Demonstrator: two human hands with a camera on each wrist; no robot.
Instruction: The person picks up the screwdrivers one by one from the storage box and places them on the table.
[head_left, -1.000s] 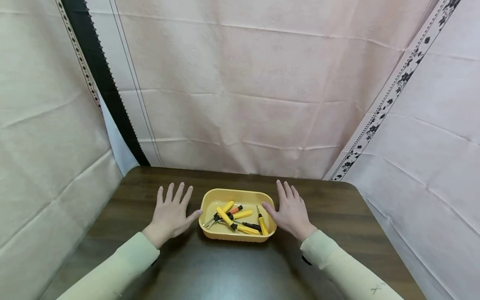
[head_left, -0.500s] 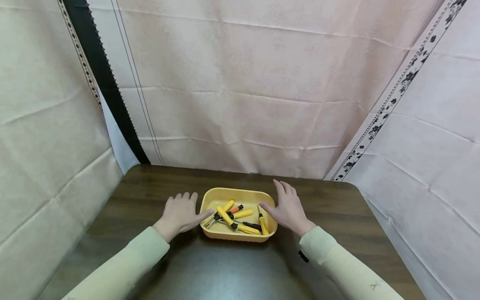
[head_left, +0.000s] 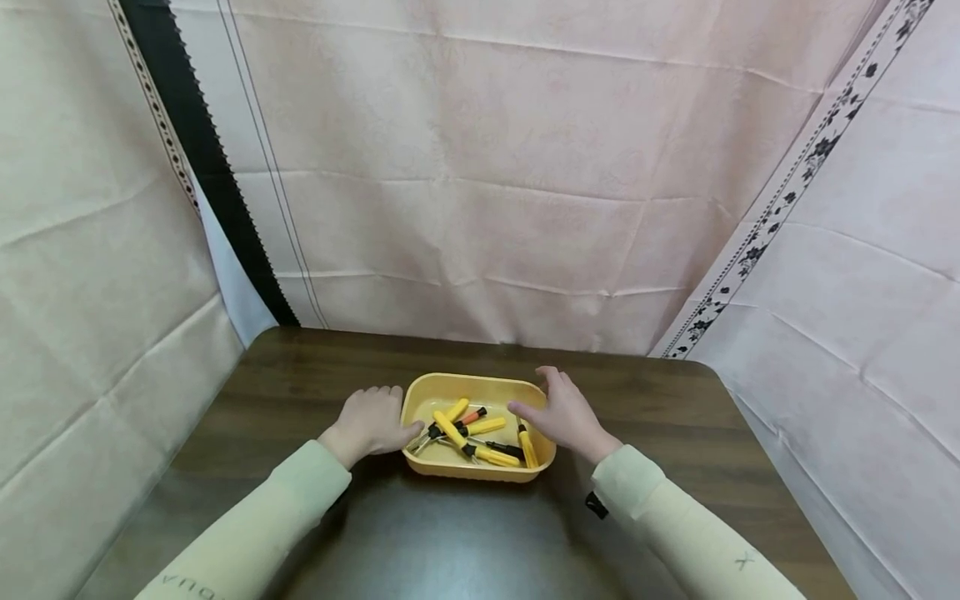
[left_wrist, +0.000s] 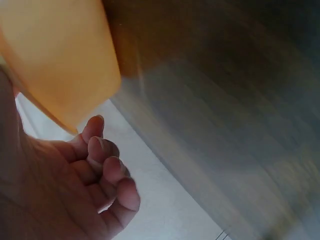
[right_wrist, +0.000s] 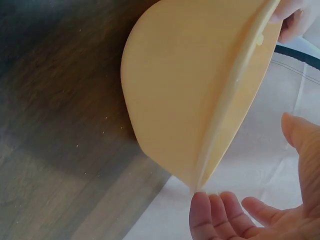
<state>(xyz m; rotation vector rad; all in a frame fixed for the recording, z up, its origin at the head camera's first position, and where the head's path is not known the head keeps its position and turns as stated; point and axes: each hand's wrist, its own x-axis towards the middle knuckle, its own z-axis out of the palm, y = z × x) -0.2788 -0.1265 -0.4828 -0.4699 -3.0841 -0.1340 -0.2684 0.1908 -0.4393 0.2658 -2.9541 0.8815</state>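
Observation:
In the head view a yellow plastic tray (head_left: 472,472) stands on the table, holding several screwdrivers (head_left: 495,457) with yellow and black handles. One red-orange handle (head_left: 472,416) lies among them. My left hand (head_left: 369,423) grips the tray's left end, thumb over the rim and fingers curled outside. The left wrist view shows those curled fingers (left_wrist: 112,172) by the corner of the tray. At the right end, my right hand (head_left: 568,415) has its thumb apart, over the inside. Its fingertips (right_wrist: 200,200) are right at the rim in the right wrist view.
Dark brown wood table (head_left: 450,550) lies under the tray, its rounded far edge meeting a pale hanging cloth (head_left: 480,208). More cloth stands at the left and right, with a black strip (head_left: 225,192) at left and a floral border (head_left: 787,200) at right.
My left hand has moved right to the tray, its spread fingers now curled and its thumb over the rim. My right hand has shifted slightly left and its fingers bend more.

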